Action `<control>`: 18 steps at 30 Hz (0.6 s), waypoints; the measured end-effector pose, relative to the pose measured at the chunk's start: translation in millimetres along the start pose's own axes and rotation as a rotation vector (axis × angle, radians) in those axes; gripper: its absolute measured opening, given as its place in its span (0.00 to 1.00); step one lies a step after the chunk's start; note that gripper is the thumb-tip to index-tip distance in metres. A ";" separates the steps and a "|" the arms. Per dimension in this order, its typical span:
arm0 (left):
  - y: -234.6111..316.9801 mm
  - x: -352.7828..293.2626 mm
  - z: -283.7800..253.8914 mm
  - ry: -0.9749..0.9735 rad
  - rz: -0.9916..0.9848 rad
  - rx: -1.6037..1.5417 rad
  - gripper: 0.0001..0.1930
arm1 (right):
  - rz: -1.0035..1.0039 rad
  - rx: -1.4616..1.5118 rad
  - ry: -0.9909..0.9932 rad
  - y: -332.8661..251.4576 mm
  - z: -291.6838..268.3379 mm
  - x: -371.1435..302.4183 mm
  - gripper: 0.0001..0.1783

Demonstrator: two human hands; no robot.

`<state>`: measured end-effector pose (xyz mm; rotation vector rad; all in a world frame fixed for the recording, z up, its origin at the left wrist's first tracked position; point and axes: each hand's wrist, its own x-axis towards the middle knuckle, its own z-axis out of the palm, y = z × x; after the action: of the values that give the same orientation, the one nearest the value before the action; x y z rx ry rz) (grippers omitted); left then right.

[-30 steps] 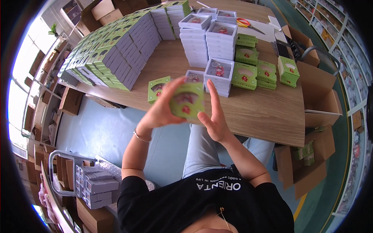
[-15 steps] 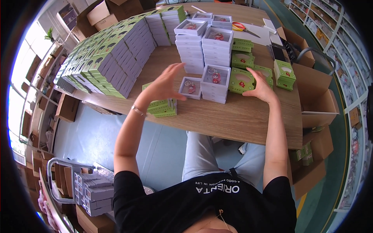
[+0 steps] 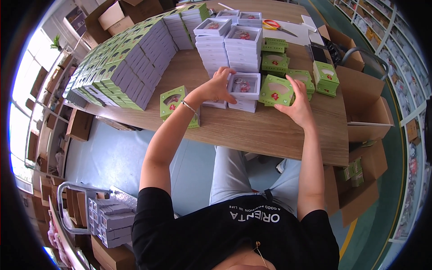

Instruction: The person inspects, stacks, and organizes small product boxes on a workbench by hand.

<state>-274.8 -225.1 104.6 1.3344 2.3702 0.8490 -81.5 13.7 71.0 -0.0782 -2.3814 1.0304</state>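
Note:
My left hand (image 3: pixel 217 88) grips the left side of a white box (image 3: pixel 244 85) with a clear window, its thumb at the near edge and fingers at the far edge. A red figure keychain shows inside. This box tops a short stack of like boxes, and another white box (image 3: pixel 215 104) is partly hidden under my left hand. My right hand (image 3: pixel 297 105) holds the right side of a green card sleeve (image 3: pixel 272 92) with a curved cut-out, thumb near and fingers far. More green sleeves (image 3: pixel 300 78) lie beyond it. Green sleeved boxes (image 3: pixel 172 101) stand left of my left forearm.
Tall stacks of white boxes (image 3: pixel 243 51) rise beyond my hands. A long wall of green-and-white boxes (image 3: pixel 135 58) fills the table's left. Scissors (image 3: pixel 276 27) lie at the back, and a pile of green sleeves (image 3: pixel 326 78) sits near the right edge. Open cartons (image 3: pixel 366 103) stand beside the table.
My left hand has moved right and closed on the top white box. My right hand has come onto the green sleeve. The view has shifted slightly.

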 end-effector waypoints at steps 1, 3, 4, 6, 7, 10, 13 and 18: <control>-0.3 -5.1 -0.1 0.033 0.030 0.054 0.52 | -0.001 0.005 0.001 0.9 -1.1 -4.8 0.51; 2.2 -16.0 -1.4 0.060 0.064 0.107 0.51 | -0.003 0.095 0.064 -1.8 -5.2 -17.4 0.51; 4.6 -22.1 -3.7 0.121 0.077 0.080 0.51 | 0.002 0.093 0.067 -4.9 -6.8 -21.0 0.51; 14.2 -31.3 -4.2 0.180 0.089 0.049 0.51 | -0.001 0.329 0.071 -14.5 -7.6 -25.7 0.52; 21.1 -35.7 -4.1 0.213 0.098 0.060 0.52 | 0.002 0.328 0.070 -19.0 -6.1 -27.2 0.52; 43.7 -46.6 -3.6 0.223 0.126 0.075 0.53 | -0.066 0.292 0.058 -27.9 0.0 -29.3 0.52; 51.4 -51.1 -9.5 0.176 0.156 0.050 0.54 | -0.090 0.225 0.069 -29.7 3.7 -30.4 0.52; 41.5 -52.3 -7.4 0.130 0.174 0.002 0.54 | -0.072 0.310 0.009 -27.6 3.3 -30.7 0.53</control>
<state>-222.9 -255.6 134.4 1.5487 2.3765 1.0105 -52.7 -15.9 74.3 0.1142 -2.1713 1.3458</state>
